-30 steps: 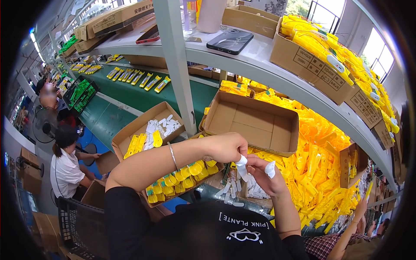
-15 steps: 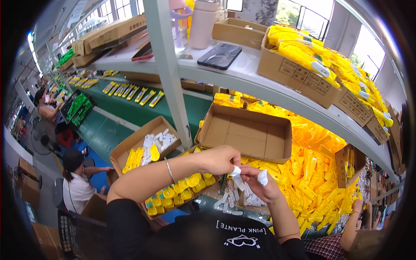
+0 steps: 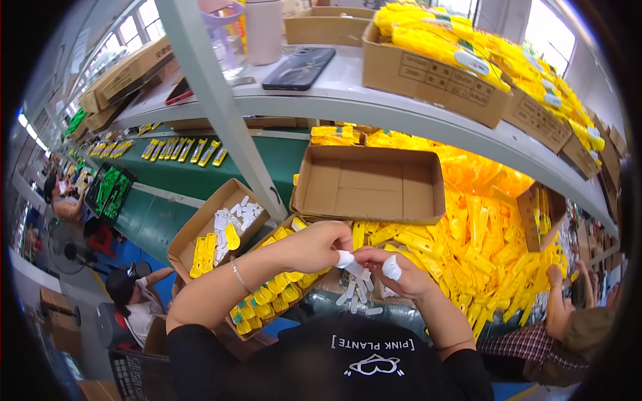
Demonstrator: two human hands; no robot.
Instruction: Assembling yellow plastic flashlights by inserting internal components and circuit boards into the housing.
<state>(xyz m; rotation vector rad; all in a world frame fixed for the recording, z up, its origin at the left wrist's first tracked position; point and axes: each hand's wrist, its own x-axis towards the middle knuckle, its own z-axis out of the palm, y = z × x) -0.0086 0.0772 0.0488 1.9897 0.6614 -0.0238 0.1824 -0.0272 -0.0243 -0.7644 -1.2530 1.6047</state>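
My left hand (image 3: pixel 326 242) and my right hand (image 3: pixel 409 277) meet in front of my chest, fingertips pinched close together. White wraps cover a digit on each hand. Between the fingertips is a small white plastic piece (image 3: pixel 356 269), partly hidden by the fingers. Several similar loose white pieces (image 3: pixel 354 294) lie on the table just below. Under my left forearm stands a carton of yellow plastic parts (image 3: pixel 271 297) in rows. Right of my hands spreads a large heap of yellow plastic parts (image 3: pixel 461 257).
An empty cardboard box (image 3: pixel 371 184) sits beyond my hands. Another box (image 3: pixel 189 230) at left holds white pieces and yellow parts. Overhead runs a shelf (image 3: pixel 301 103) with a phone (image 3: pixel 299 69) and cartons of yellow goods (image 3: pixel 435 80). Co-workers sit at left and right.
My view has shifted, and the shelf and boxes sit a little differently in it. Both hands stay pinched together around the white piece.
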